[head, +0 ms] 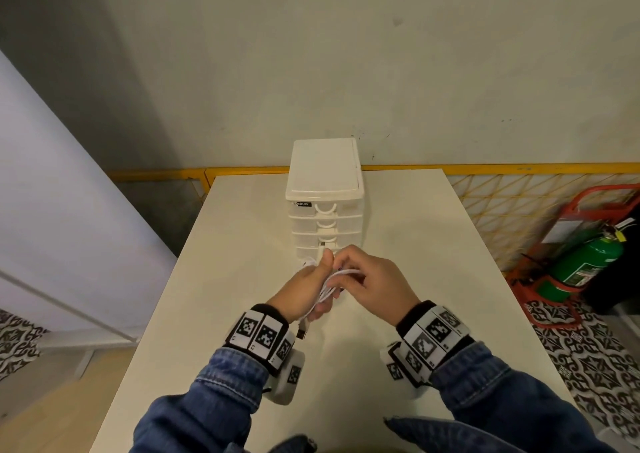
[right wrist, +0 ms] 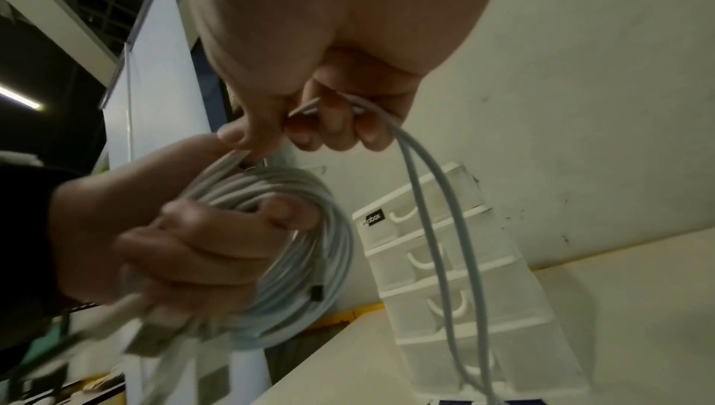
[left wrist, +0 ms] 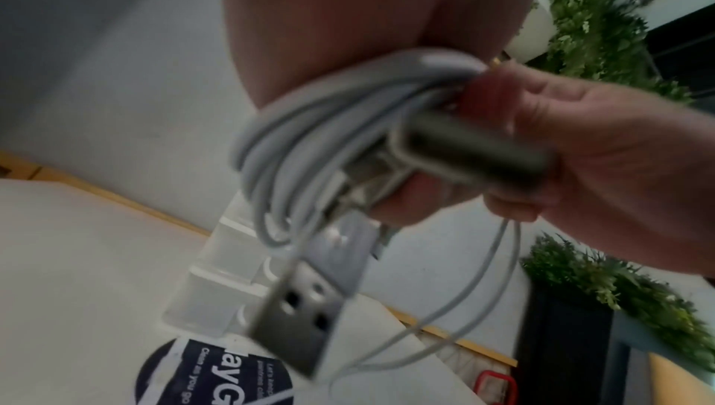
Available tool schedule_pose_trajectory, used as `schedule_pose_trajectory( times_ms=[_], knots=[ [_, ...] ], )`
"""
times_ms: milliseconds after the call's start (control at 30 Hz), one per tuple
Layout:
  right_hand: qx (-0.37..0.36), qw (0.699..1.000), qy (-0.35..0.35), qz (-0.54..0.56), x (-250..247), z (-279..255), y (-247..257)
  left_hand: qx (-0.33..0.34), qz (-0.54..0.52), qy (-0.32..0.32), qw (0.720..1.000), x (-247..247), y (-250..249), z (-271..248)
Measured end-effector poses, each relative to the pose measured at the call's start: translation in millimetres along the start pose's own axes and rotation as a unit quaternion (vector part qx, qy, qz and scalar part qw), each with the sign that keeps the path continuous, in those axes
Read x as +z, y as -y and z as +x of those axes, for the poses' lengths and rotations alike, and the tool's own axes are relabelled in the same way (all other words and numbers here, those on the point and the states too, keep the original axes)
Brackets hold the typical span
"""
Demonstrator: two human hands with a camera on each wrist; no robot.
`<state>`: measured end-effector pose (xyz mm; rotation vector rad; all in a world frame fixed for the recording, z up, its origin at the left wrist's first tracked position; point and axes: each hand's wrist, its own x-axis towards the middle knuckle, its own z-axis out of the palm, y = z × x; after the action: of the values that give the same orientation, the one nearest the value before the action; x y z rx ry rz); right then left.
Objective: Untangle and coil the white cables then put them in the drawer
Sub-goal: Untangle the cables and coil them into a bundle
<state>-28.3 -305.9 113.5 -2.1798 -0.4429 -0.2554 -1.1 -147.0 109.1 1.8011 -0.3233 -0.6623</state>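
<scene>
A coil of white cables (head: 328, 291) hangs between both hands above the table, just in front of the white drawer unit (head: 325, 189). My left hand (head: 309, 284) grips the coil (right wrist: 309, 228) with its fingers curled through the loops. My right hand (head: 372, 279) pinches a loose loop of cable (right wrist: 441, 228) that hangs down from its fingers (right wrist: 329, 129). A silver USB plug (left wrist: 309, 298) dangles under the coil (left wrist: 301, 142), and it shows below my left hand as the plug (head: 302, 331). All the unit's drawers (right wrist: 445, 271) look shut.
The white table (head: 398, 314) stretches around the drawer unit, which stands near its far edge by the wall. A yellow mesh fence (head: 519, 203) and a green fire extinguisher (head: 585, 262) in a red stand are off to the right. A round dark sticker (left wrist: 216, 375) lies on the table.
</scene>
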Motion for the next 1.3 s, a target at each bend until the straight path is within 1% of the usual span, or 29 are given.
schedule_pose_trajectory(
  times_ms=[67,100,167,233,300,367,433,533,600,767,867,933,1100,1300],
  knots=[
    [0.028,0.999,0.007,0.02,-5.7,3.4,-8.1,-0.014,-0.031,0.059,0.998,1.9,-1.9,-1.5],
    [0.037,0.999,0.015,0.034,-7.6,5.2,-12.4,-0.019,-0.03,0.078,0.996,2.3,-2.8,-2.3],
    [0.043,0.996,0.032,0.071,-10.4,7.6,-18.8,-0.012,-0.012,0.098,0.995,2.5,-4.8,-5.0],
    [0.053,0.994,0.032,0.093,-13.5,9.0,-26.1,0.0,-0.022,0.107,0.994,1.6,-8.0,-9.2],
    [0.077,0.993,0.015,0.092,-17.3,9.0,-36.1,0.006,-0.039,0.106,0.994,0.2,-10.7,-10.9],
    [0.094,0.992,0.016,0.084,-18.4,7.8,-44.7,0.008,-0.044,0.1,0.994,0.0,-14.3,-11.8],
    [0.096,0.992,0.014,0.078,-16.4,6.8,-47.4,0.013,-0.063,0.095,0.993,0.7,-16.7,-12.6],
    [0.095,0.992,-0.018,0.076,-17.4,5.7,-47.4,0.021,-0.126,0.095,0.987,1.1,-19.7,-14.7],
    [0.095,0.993,-0.025,0.07,-17.7,4.3,-49.3,0.021,-0.155,0.096,0.983,0.8,-21.1,-15.2],
    [0.118,0.989,-0.039,0.074,-12.4,0.8,-57.6,0.028,-0.163,0.097,0.982,7.2,-25.9,-16.5],
    [0.159,0.982,-0.069,0.07,-13.2,0.2,-62.0,0.044,-0.169,0.102,0.979,9.0,-31.7,-18.4],
    [0.173,0.98,-0.079,0.063,-12.7,0.0,-64.2,0.058,-0.176,0.096,0.978,9.5,-36.0,-18.8],
    [0.146,0.985,-0.075,0.056,-5.3,-3.5,-66.6,0.095,-0.212,0.068,0.97,8.9,-43.5,-18.7],
    [0.123,0.989,-0.069,0.052,-2.2,1.0,-59.6,0.125,-0.263,0.064,0.955,4.2,-43.2,-17.5]
  ],
)
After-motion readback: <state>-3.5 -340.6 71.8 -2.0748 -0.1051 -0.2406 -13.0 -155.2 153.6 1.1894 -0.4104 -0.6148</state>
